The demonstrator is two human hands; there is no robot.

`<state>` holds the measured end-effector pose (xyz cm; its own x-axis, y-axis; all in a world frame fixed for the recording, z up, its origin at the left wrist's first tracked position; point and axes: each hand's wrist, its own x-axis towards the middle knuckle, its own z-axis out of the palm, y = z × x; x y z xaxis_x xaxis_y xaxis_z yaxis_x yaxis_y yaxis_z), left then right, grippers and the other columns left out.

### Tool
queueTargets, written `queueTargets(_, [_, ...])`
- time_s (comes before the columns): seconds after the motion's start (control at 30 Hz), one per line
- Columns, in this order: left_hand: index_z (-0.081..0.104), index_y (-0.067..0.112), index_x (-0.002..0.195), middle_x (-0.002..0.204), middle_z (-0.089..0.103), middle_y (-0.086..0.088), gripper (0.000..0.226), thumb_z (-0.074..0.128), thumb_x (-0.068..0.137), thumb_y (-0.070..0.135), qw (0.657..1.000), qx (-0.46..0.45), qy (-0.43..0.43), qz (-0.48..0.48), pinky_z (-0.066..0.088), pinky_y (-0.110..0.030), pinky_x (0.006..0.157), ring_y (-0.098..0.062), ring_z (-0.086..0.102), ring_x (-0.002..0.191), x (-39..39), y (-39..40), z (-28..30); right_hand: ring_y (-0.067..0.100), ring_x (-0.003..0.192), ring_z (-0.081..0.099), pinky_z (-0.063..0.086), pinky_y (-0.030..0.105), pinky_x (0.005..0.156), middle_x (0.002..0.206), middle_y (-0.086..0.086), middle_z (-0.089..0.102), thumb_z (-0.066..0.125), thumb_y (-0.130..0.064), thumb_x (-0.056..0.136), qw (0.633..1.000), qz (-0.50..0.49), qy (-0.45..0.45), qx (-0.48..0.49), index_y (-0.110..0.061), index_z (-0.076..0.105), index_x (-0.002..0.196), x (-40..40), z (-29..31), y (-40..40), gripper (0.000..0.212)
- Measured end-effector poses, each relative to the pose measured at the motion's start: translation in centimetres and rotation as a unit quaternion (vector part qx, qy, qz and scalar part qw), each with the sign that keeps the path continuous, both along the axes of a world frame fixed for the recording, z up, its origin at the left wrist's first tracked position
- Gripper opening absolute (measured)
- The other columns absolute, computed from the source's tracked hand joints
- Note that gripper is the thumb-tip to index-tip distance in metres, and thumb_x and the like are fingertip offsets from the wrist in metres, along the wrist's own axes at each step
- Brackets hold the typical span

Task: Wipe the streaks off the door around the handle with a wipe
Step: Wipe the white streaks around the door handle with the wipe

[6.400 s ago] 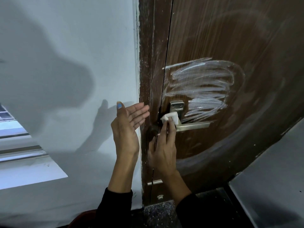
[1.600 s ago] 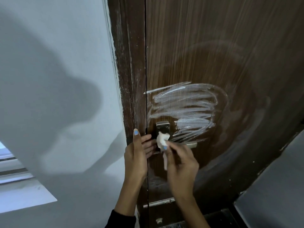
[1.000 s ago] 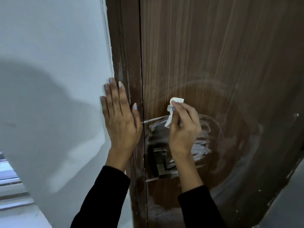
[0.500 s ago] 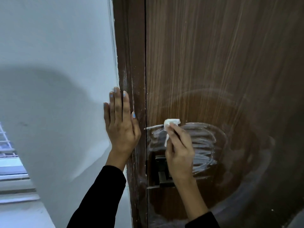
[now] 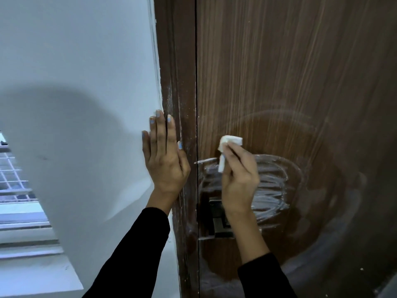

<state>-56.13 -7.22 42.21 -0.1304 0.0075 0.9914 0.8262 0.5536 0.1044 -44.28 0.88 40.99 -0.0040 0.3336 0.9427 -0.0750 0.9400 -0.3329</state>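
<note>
Right hand (image 5: 238, 179) pinched the wipe (image 5: 227, 147) mid-frame; streaks (image 5: 270, 188) lay just below and right, running sideways. Left hand (image 5: 165, 160) pressed flat, fingers straight.

Door (image 5: 279, 72) brown woodgrain, white streaks (image 5: 270, 190); wipe (image 5: 231, 140) white; wall (image 5: 75, 50) pale grey.

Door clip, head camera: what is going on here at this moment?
A person is cleaning a brown wooden door. The right hand pinches a small white wipe against the door, at the top of a patch of white streaks above and beside the metal handle. The streaks are plainly not yet wiped off. The left hand rests flat, fingers straight, across the edge of the white wall and the door frame.
</note>
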Motion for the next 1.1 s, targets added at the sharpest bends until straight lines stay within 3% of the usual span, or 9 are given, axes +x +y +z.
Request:
queueTargets(0.13, [0.029,0.002,0.146,0.153,0.026,-0.018,0.054,0.035,0.094,0.014,1.0,-0.005,0.001,0.001,0.015,-0.043,0.119,-0.029,0.022,0.144,0.1,-0.1,0.1,0.026,0.095,0.062,0.051,0.031,0.086,0.102,0.018,0.068,0.064,0.002,0.08,0.996,0.025,-0.082,0.041,0.004,0.068,0.102,-0.2,-2.7,-1.5,0.023])
queueTargets(0.3, [0.024,0.004,0.147,0.152,0.028,-0.024,0.057,0.035,0.093,0.014,1.0,-0.014,-0.011,-0.002,0.012,-0.043,0.119,-0.031,0.02,0.145,0.1,-0.1,0.1,0.025,0.1,0.059,0.045,0.022,0.094,0.107,0.02,0.066,0.058,-0.003,0.084,0.999,-0.018,-0.01,-0.038,0.005,0.066,0.106,-0.4,-1.8,-1.2,0.025])
queueTargets(0.43, [0.026,0.005,0.147,0.152,0.03,-0.023,0.055,0.033,0.094,0.017,1.0,-0.012,-0.017,-0.008,0.013,-0.043,0.119,-0.031,0.022,0.144,0.2,-0.2,0.2,0.026,0.097,0.058,0.045,0.024,0.093,0.105,0.02,0.067,0.062,0.01,0.08,0.995,0.02,-0.087,0.05,0.006,0.067,0.104,-1.0,-3.3,-2.8,0.025])
queueTargets(0.53, [0.026,0.006,0.147,0.152,0.03,-0.021,0.056,0.036,0.093,0.017,1.0,-0.015,-0.02,-0.012,0.013,-0.043,0.119,-0.03,0.022,0.144,0.3,-0.2,0.2,0.028,0.098,0.059,0.047,0.03,0.091,0.106,0.02,0.066,0.067,0.012,0.075,0.995,-0.037,-0.091,-0.008,0.005,0.066,0.106,0.1,-4.0,-1.9,0.032])
queueTargets(0.6, [0.027,0.006,0.147,0.152,0.031,-0.021,0.055,0.035,0.094,0.017,1.0,-0.015,-0.022,-0.014,0.014,-0.043,0.119,-0.029,0.023,0.144,0.3,-0.3,0.2,0.031,0.102,0.058,0.047,0.036,0.092,0.111,0.022,0.063,0.062,0.011,0.079,0.996,-0.04,-0.074,-0.036,0.006,0.063,0.111,-0.3,-3.1,-2.0,0.032])
queueTargets(0.77, [0.031,0.006,0.146,0.151,0.032,-0.02,0.054,0.036,0.093,0.017,1.0,-0.014,-0.022,-0.018,0.014,-0.042,0.119,-0.029,0.024,0.144,0.5,-0.3,0.2,0.03,0.099,0.06,0.048,0.036,0.091,0.106,0.023,0.065,0.049,-0.002,0.088,0.992,0.001,-0.123,0.039,0.009,0.066,0.104,-0.4,-4.5,-3.3,0.026])
queueTargets(0.87, [0.028,0.008,0.147,0.152,0.031,-0.019,0.055,0.037,0.093,0.017,1.0,-0.007,-0.018,-0.01,0.013,-0.042,0.119,-0.028,0.021,0.144,0.1,-0.2,0.1,0.033,0.098,0.062,0.051,0.043,0.085,0.107,0.023,0.065,0.053,0.003,0.084,0.993,-0.061,-0.088,-0.039,0.007,0.066,0.105,0.4,-4.9,-1.9,0.025])
queueTargets(0.97, [0.027,0.007,0.147,0.152,0.031,-0.019,0.056,0.036,0.093,0.017,1.0,-0.005,-0.013,-0.005,0.014,-0.042,0.119,-0.028,0.022,0.144,0.1,-0.1,0.1,0.033,0.106,0.057,0.045,0.039,0.094,0.114,0.024,0.062,0.051,0.001,0.087,0.996,-0.033,-0.078,-0.031,0.008,0.062,0.112,-1.1,-4.0,-2.6,0.028])
queueTargets(1.1, [0.029,0.006,0.147,0.152,0.031,-0.02,0.055,0.037,0.093,0.016,1.0,-0.01,-0.022,-0.008,0.013,-0.042,0.119,-0.028,0.022,0.144,0.4,-0.2,0.1,0.033,0.102,0.059,0.047,0.035,0.094,0.11,0.026,0.062,0.057,0.002,0.086,0.992,0.005,-0.126,0.001,0.009,0.062,0.11,-0.6,-6.7,-3.2,0.026])
